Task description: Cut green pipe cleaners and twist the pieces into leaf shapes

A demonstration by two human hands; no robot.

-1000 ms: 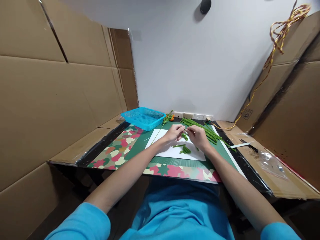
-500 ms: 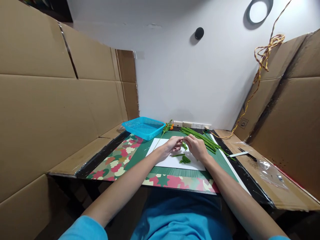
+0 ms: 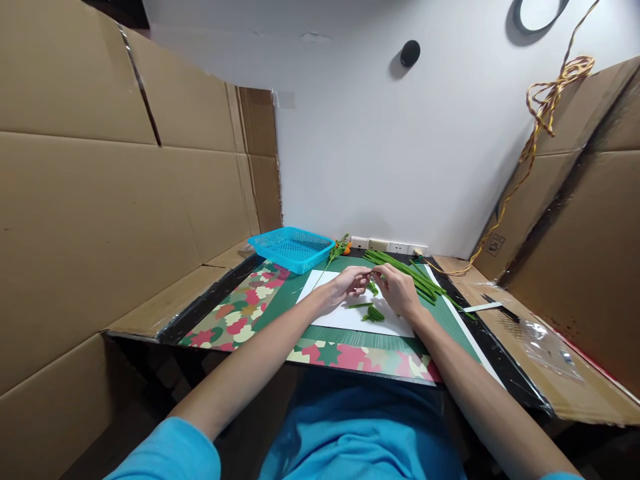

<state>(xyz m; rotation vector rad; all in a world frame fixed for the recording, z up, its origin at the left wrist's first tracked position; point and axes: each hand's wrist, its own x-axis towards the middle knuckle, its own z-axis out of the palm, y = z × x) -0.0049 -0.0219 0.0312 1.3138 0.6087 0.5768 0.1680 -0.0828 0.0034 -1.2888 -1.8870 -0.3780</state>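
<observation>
Over a white sheet of paper [image 3: 330,321], my left hand [image 3: 350,283] and my right hand [image 3: 397,288] meet with their fingertips pinched together. Between them is a small piece of green pipe cleaner [image 3: 373,288], mostly hidden by the fingers. Below the hands, a folded cluster of green pipe cleaner [image 3: 373,313] and a short straight piece [image 3: 360,305] lie on the paper. Behind my right hand rests a bundle of long green pipe cleaners [image 3: 423,280]. A pipe-cleaner flower with orange parts and green leaves [image 3: 340,248] lies beyond my left hand.
A blue plastic basket [image 3: 293,250] stands at the back left. On the right are a white strip [image 3: 483,307], a black pen-like tool [image 3: 501,309] and a clear plastic bag [image 3: 550,350]. Cardboard walls [image 3: 200,200] flank the table; sockets [image 3: 379,245] line the back wall.
The camera view has shifted slightly, so the scene sits a little further right. Both hands keep their pinch together, with only slight finger movement.
</observation>
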